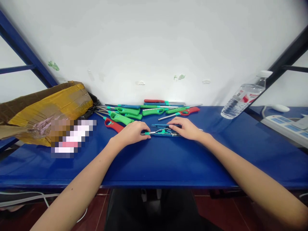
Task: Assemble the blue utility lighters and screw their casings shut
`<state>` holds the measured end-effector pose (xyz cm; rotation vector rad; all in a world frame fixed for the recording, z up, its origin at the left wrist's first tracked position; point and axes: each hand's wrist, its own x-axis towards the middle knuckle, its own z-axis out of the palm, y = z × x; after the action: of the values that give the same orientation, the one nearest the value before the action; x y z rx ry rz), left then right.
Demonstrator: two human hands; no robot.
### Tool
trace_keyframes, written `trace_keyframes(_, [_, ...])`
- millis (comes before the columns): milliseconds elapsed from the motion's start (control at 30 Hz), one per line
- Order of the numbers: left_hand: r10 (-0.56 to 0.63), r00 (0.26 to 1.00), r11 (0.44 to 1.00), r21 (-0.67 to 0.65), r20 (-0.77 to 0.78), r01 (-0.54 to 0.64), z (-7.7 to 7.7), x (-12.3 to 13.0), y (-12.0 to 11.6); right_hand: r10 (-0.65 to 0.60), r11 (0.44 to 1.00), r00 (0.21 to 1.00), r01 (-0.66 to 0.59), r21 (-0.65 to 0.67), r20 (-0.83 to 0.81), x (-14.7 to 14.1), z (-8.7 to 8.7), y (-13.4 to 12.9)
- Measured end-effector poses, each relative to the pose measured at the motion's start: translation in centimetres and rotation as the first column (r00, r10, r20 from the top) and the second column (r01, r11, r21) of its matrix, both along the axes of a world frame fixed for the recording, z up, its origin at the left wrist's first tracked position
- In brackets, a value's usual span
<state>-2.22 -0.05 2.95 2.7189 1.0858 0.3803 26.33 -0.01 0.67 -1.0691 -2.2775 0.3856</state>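
My left hand [132,133] is closed in a pinch on the metal tube [152,132] of a long-nosed lighter, near its green collar. A thin wire [163,129] runs from the tube toward the right. My right hand [184,127] grips the lighter's blue handle casing [158,125], which is split apart, with green inner parts [165,131] showing between its pieces. Its fingers partly hide the casing. Both hands rest low over the blue table [154,163].
Behind my hands lie several green, red and blue lighters [154,111] against the white wall. A taped cardboard box [53,106] stands at the left, beside a blurred-out patch. A tilted-looking water bottle [243,98] and a power strip [286,128] are at the right.
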Motion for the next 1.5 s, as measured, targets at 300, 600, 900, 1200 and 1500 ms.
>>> trace_keyframes(300, [-0.034, 0.999, 0.999, -0.013, 0.020, 0.034, -0.1, -0.1, 0.2, -0.040, 0.974, 0.998, 0.029, -0.224, -0.042, 1.2, 1.2, 0.2])
trace_keyframes(600, [-0.032, 0.999, 0.999, -0.030, 0.002, 0.032, -0.2, -0.1, 0.2, -0.060, 0.982, 0.997, 0.069, -0.176, 0.055, 1.9, 1.4, 0.6])
trace_keyframes(900, [-0.009, 1.000, 1.000, -0.027, -0.022, 0.009, 0.0, 0.0, 0.1, -0.080, 0.987, 0.994, 0.090, -0.134, 0.079, 1.8, 1.0, 0.6])
trace_keyframes(1200, [-0.014, 1.000, 1.000, -0.014, -0.026, 0.014, 0.0, 0.0, 0.0, -0.018, 0.997, 0.997, 0.024, -0.078, 0.074, 0.9, 0.1, 0.7])
trace_keyframes(1500, [-0.034, 0.997, 0.999, -0.008, 0.064, 0.035, 0.2, 0.0, 0.1, -0.100, 0.995, 0.992, 0.101, 0.015, -0.073, 0.6, 0.6, 0.3])
